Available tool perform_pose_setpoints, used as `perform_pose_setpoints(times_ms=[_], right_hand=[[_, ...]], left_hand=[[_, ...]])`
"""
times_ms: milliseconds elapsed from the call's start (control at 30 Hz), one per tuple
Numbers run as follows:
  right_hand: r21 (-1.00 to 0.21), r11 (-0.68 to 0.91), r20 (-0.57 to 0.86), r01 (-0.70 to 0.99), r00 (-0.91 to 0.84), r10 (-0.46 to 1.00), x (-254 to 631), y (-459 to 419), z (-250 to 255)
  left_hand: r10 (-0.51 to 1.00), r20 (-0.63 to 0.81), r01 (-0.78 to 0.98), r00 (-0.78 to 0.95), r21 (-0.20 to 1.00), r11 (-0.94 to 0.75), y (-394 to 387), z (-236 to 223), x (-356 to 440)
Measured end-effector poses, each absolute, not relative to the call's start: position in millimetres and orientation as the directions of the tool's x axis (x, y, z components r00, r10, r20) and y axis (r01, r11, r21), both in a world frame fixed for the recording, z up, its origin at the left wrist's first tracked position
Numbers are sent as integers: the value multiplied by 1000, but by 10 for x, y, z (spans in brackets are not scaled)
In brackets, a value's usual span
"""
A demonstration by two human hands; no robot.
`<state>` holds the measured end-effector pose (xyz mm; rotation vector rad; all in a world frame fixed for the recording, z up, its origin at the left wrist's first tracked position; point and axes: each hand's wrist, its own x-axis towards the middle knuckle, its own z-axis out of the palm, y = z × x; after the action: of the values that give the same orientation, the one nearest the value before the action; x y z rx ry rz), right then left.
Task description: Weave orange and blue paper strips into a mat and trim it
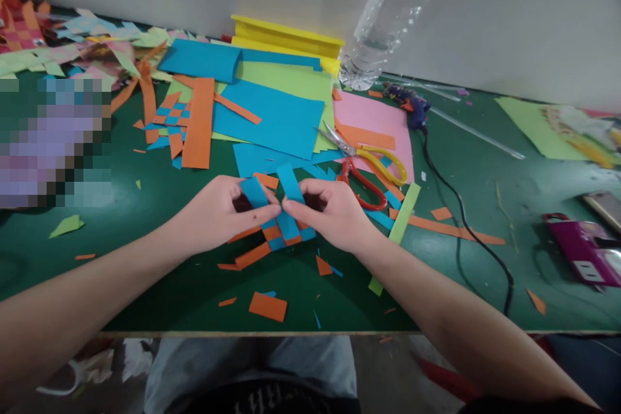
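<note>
Between my two hands is a small weave of blue and orange paper strips (288, 226), held just above the green table. My left hand (235, 210) pinches it from the left, its thumb beside a blue strip that sticks up. My right hand (327, 207) grips the other side, thumb and fingers closed near a second raised blue strip. The two thumb tips almost meet in the middle. Loose orange strip ends hang out at the weave's lower left. Scissors (361, 155) with yellow and red handles lie open beyond my right hand.
Blue sheets (272, 116), an orange strip (198, 123) and another checkered weave (172, 118) lie behind my hands. A water bottle (383, 19) stands near the wall. A glue gun (412, 107) trails a black cord (449, 187) on the right. Paper scraps (268, 306) dot the front edge.
</note>
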<state>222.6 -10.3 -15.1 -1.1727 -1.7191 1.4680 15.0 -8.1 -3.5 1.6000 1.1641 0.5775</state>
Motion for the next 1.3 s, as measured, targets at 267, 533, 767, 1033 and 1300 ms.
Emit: perform_pose_setpoints(times_ms=[267,533,767,1033,1300], right_hand=[[-981,19,-47,192,-334,941,2242,-68,-216],[-976,-34,-113,215,-368,923,2239,-81,-166],[-970,61,-25,235,-346,938,2250,-81,-187],[-989,26,-19,142,-305,952,2251,-70,-235],[-996,-36,-56,77,-272,961,2260,-47,-248]], left_hand=[[900,-259,343,349,930,135,-65,-44,132],[921,-191,460,339,888,15,-64,-33,124],[923,-172,481,344,877,-16,-51,-39,110],[958,-249,383,143,906,178,-48,-57,83],[886,-368,33,281,927,374,-24,-88,109]])
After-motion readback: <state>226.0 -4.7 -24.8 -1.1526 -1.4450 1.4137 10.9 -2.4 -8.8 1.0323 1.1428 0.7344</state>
